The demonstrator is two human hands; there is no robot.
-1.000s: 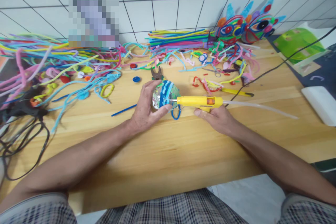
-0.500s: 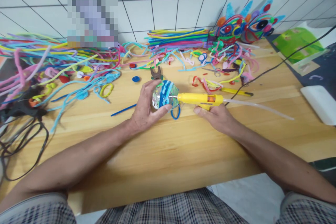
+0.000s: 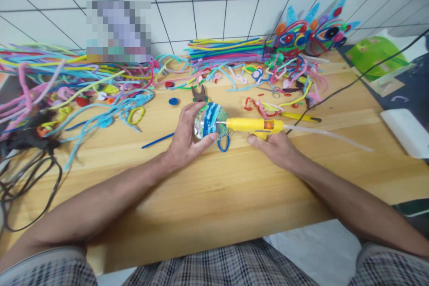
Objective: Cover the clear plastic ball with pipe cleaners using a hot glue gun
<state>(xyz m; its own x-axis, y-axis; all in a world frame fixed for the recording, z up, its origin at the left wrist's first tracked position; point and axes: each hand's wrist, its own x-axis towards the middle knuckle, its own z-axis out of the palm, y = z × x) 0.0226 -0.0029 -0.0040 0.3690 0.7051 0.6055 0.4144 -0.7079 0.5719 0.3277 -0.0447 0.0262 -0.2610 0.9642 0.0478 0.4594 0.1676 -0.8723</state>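
Observation:
My left hand (image 3: 188, 136) is wrapped round a rounded, clear-looking object banded with blue and light-blue pipe cleaners (image 3: 210, 119). In my right hand (image 3: 273, 145) is a yellow hot glue gun (image 3: 254, 126), gripped by its handle. Its metal tip points left and meets the blue bands, or is very close to them. A long translucent glue stick (image 3: 330, 137) sticks out of the gun's back end. Below the object lies a blue pipe-cleaner loop (image 3: 224, 144). Just behind it are pliers (image 3: 199, 94) with open jaws, their handles hidden.
Pipe cleaners (image 3: 228, 49) in many colours cover the back of the table. Two decorated masks-like pieces (image 3: 295, 38) lean on the tiled wall. A yellow cutter (image 3: 301, 117) lies near the black cord (image 3: 355, 81). Coiled cables (image 3: 30, 187) sit at the left, a white box (image 3: 407, 132) at the right.
Both hands, the banded object and the glue gun keep almost the same position. Only a slight shift of the view shows, mostly on the right side.

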